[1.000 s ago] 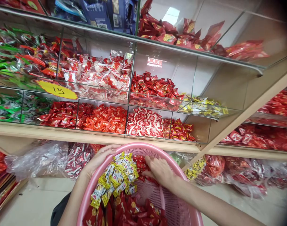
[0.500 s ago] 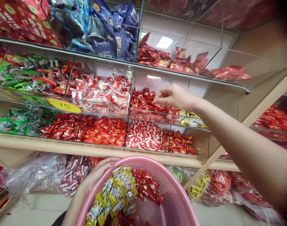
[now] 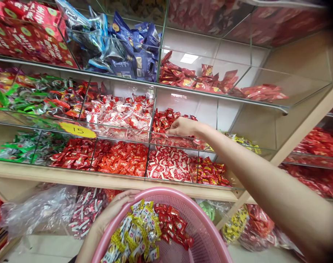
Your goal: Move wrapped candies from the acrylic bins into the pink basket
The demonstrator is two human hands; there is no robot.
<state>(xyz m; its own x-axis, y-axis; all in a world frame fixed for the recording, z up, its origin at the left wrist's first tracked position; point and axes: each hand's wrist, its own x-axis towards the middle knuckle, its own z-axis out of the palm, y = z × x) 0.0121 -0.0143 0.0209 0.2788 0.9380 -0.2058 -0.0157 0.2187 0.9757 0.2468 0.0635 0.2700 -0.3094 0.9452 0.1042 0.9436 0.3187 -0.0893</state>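
My left hand grips the rim of a pink plastic basket from its left side. Inside the basket lie yellow-and-white wrapped candies on the left and red wrapped candies beside them. My right hand reaches over the clear front of a middle-shelf bin, low over small red wrapped candies. Its fingers are curled together, and whatever is between the fingertips is hidden. Yellow-wrapped candies lie to the right, partly behind my forearm.
Clear dividers split the shelves into bins of candy. A yellow tag reading 15 hangs at the left. Above, a glass shelf edge juts out over my right hand. Plastic bags of candy sit under the wooden ledge.
My right hand has moved down and slightly left, closer to the red candies in the bin. The left hand stays on the basket rim. The view has tilted up a little.
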